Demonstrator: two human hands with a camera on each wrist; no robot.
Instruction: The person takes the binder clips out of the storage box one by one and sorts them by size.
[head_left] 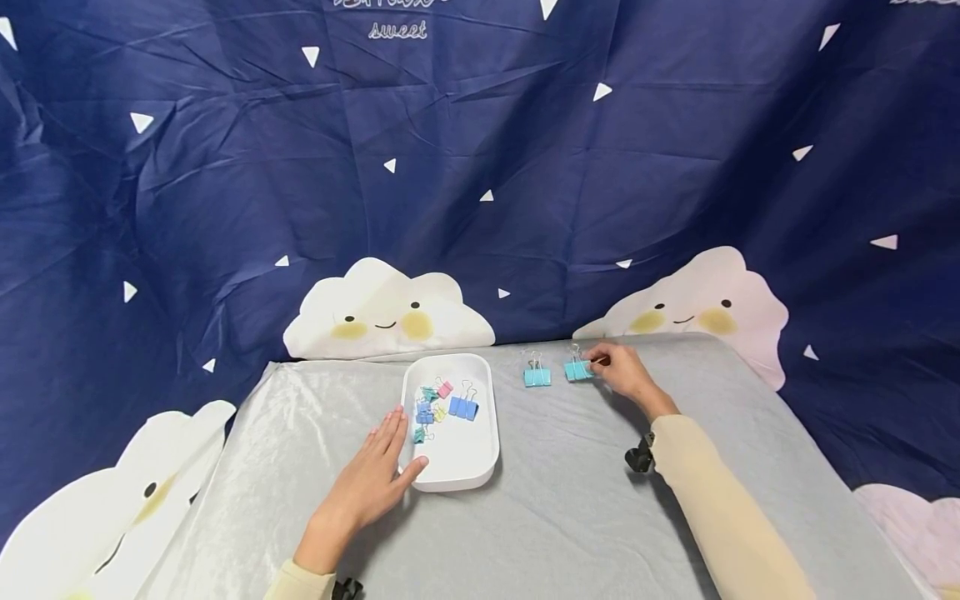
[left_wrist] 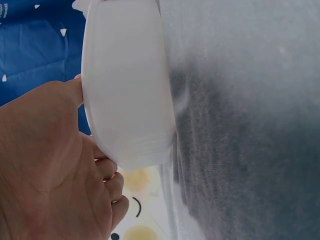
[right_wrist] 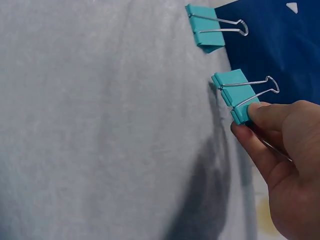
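Observation:
My right hand (head_left: 618, 371) pinches the end of a turquoise binder clip (right_wrist: 236, 95) between thumb and fingers, close over the grey cloth. A second turquoise binder clip (head_left: 537, 377) lies just to its left, wire handles toward the back. My left hand (head_left: 375, 471) rests at the left rim of a white tray (head_left: 459, 479), its fingers extended along the side and the thumb over the near corner. Inside the tray are two blue binder clips (head_left: 463, 407) side by side and a cluster of small clips (head_left: 424, 414) in blue, teal, yellow and pink.
Grey velvety cloth (head_left: 570, 533) covers the table. Behind its back edge hangs a dark blue curtain (head_left: 480, 233) printed with white clouds and triangles. Each forearm wears a beige sleeve, with a black wrist mount (head_left: 640, 454) on the right one.

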